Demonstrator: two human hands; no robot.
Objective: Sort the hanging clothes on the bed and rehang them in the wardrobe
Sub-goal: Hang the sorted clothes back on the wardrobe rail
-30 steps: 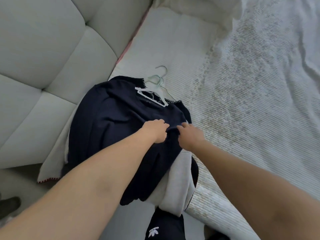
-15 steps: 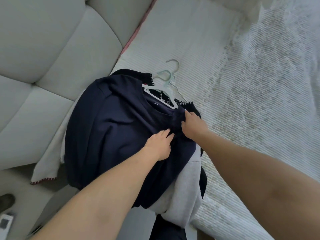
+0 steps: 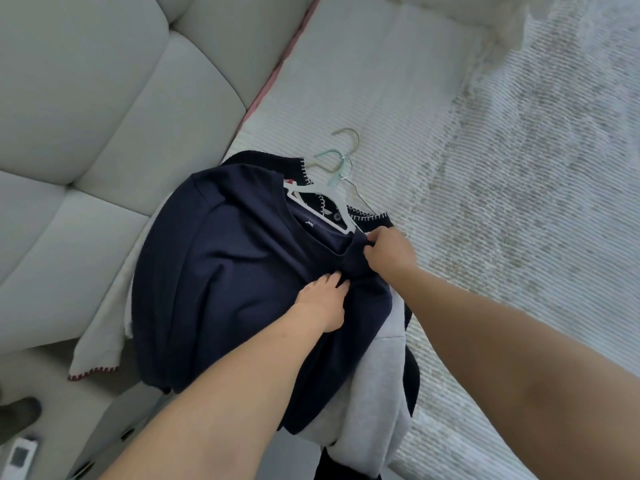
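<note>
The navy top (image 3: 225, 271) lay topmost on the clothes pile at the bed (image 3: 519, 202) edge, right hand (image 3: 389, 251) pinching its collar just below the white hanger (image 3: 322, 199), left hand (image 3: 320, 303) w/ fingers flat on the chest; best, imo, to keep fabric taut & re-seat the shoulder.

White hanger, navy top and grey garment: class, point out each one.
white hanger (image 3: 313, 195), head view, its arm.
navy top (image 3: 221, 271), head view, chest panel.
grey garment (image 3: 374, 393), head view, hanging fold.
</note>
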